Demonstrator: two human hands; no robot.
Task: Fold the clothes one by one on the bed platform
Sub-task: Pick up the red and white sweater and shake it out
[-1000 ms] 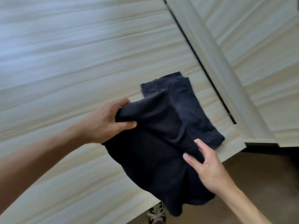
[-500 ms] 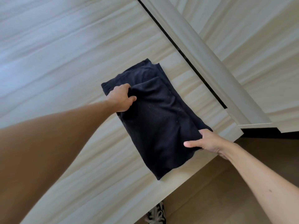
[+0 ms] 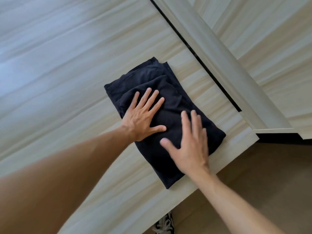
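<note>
A dark navy garment (image 3: 170,98) lies folded into a long rectangle on the pale wood-grain bed platform (image 3: 67,81), close to its front right corner. My left hand (image 3: 143,115) lies flat on the garment's left middle part, fingers spread and straight. My right hand (image 3: 189,146) lies flat on the nearer right part, fingers straight and slightly blurred. Neither hand grips the cloth.
A raised pale rail (image 3: 219,65) with a dark gap runs diagonally along the platform's right side. The platform's front edge (image 3: 194,188) passes just under the garment's near corner. Brown floor (image 3: 253,183) lies below, with a patterned shoe (image 3: 164,224) at the bottom.
Both hands let go of the garment's edges and now lie flat on top of it. The garment went from half lifted to lying folded flat on the platform.
</note>
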